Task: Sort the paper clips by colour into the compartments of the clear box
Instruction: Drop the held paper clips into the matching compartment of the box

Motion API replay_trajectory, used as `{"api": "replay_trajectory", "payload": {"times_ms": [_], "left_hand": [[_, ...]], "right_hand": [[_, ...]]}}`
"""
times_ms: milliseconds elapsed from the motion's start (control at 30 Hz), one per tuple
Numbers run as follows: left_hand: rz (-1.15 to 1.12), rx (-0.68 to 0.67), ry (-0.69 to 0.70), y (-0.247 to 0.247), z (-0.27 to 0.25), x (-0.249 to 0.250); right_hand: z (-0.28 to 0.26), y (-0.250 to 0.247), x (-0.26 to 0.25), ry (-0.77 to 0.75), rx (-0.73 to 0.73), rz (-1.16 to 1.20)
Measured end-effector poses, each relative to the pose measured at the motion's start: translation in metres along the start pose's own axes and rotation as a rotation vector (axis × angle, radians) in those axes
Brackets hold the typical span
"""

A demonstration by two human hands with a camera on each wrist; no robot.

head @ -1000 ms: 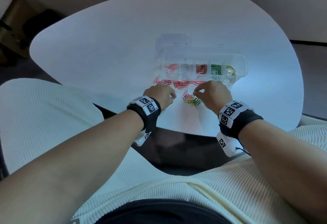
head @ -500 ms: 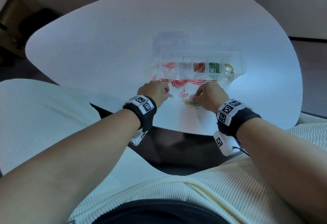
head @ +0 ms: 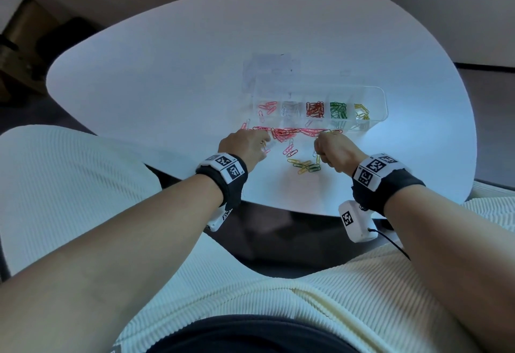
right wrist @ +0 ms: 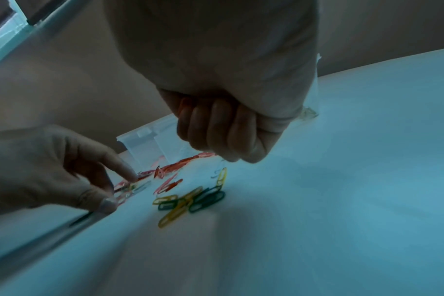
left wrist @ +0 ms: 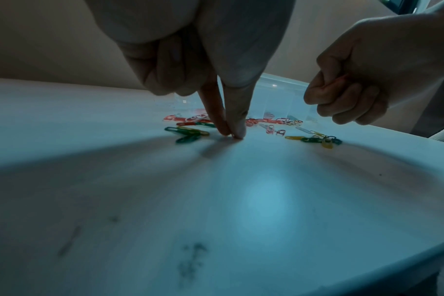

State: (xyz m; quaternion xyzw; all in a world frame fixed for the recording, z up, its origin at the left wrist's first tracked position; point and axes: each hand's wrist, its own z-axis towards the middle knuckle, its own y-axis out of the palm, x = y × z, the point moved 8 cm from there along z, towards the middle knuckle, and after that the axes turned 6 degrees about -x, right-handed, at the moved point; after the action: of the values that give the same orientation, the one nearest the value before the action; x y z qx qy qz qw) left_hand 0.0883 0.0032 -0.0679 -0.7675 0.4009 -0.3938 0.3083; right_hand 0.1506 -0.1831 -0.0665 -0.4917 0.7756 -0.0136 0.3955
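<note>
The clear box (head: 385, 101) holds pink, clear, red, green and yellow clips, each colour in its own compartment. A row of red and pink clips (head: 287, 133) lies along its near wall. Nearer me are two pink clips (head: 290, 150) and a yellow-green pile (head: 306, 167). My left hand (head: 262, 146) has thumb and forefinger tips (left wrist: 237, 132) pinched on the tabletop over a pink clip (head: 266, 151), mostly hidden. My right hand (head: 323, 146) is a fist just above the pile, with red clips (left wrist: 338, 81) inside its curled fingers (right wrist: 223, 136).
The white table (head: 167, 87) has its rounded near edge just behind my wrists, over my lap in pale ribbed cloth. A faint translucent sheet or lid (head: 271, 73) lies behind the box. More green clips (left wrist: 188, 134) lie left of my left fingertips.
My left hand has drawn back to the left, uncovering the two pink clips. My right hand has come off the yellow-green pile, curled into a fist and edged toward the red row.
</note>
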Motion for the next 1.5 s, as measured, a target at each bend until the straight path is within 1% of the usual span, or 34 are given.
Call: {"api": "replay_trajectory", "payload": {"times_ms": [133, 300, 367, 467, 500, 533, 600, 667, 733, 800, 833, 900, 1000, 1100, 1167, 1233, 1367, 1500], "left_hand": [[-0.079, 0.007, -0.021, -0.008, -0.001, 0.001], [-0.417, 0.016, 0.035, -0.025, -0.007, 0.019], [-0.621, -0.007, -0.001, -0.030, -0.009, 0.023], [-1.143, -0.068, -0.152, -0.029, -0.012, 0.017], [-1.289, -0.075, -0.181, -0.031, -0.014, 0.016], [-1.397, -0.077, -0.184, -0.034, -0.016, 0.016], [-1.544, -0.082, -0.147, -0.040, -0.020, 0.020], [-1.628, -0.069, -0.124, -0.045, -0.021, 0.021], [-1.651, -0.046, -0.175, -0.043, -0.015, 0.017], [-1.603, -0.041, -0.258, -0.041, -0.008, 0.011], [-1.545, -0.039, -0.295, -0.043, -0.005, 0.008], [-1.355, -0.034, -0.355, -0.049, -0.001, 0.001], [-1.080, -0.025, -0.399, -0.062, 0.005, -0.007], [-1.007, -0.014, -0.376, -0.070, 0.015, -0.007], [-1.037, -0.024, -0.350, -0.073, 0.020, -0.005], [-1.116, -0.015, -0.300, -0.077, 0.026, 0.002], [-1.254, 0.032, -0.195, -0.077, 0.036, 0.016], [-1.180, 0.058, -0.150, -0.070, 0.043, 0.018]], "right_hand": [[-0.007, 0.001, -0.005, 0.018, -0.099, 0.240], [-0.012, -0.003, -0.022, -0.061, -0.135, 0.471], [-0.013, -0.005, -0.028, -0.088, -0.142, 0.566], [-0.015, -0.009, -0.039, -0.113, -0.098, 0.673], [-0.016, -0.009, -0.044, -0.119, -0.070, 0.684], [-0.016, -0.009, -0.048, -0.119, -0.037, 0.682], [-0.017, -0.003, -0.053, -0.094, 0.007, 0.664], [-0.015, 0.008, -0.059, -0.061, 0.000, 0.678], [-0.012, 0.019, -0.067, -0.045, -0.018, 0.727], [-0.007, 0.021, -0.076, -0.021, 0.018, 0.794], [-0.005, 0.021, -0.081, -0.011, 0.034, 0.825], [0.000, 0.021, -0.093, -0.009, 0.045, 0.892], [0.010, 0.021, -0.103, 0.001, 0.053, 0.911], [0.012, 0.024, -0.104, 0.051, -0.009, 0.942], [0.015, 0.024, -0.100, 0.081, -0.030, 1.015], [0.015, 0.022, -0.099, 0.073, -0.031, 1.067], [0.008, 0.008, -0.091, 0.019, 0.019, 1.094], [-0.004, -0.011, -0.077, -0.034, 0.085, 1.049]]}}
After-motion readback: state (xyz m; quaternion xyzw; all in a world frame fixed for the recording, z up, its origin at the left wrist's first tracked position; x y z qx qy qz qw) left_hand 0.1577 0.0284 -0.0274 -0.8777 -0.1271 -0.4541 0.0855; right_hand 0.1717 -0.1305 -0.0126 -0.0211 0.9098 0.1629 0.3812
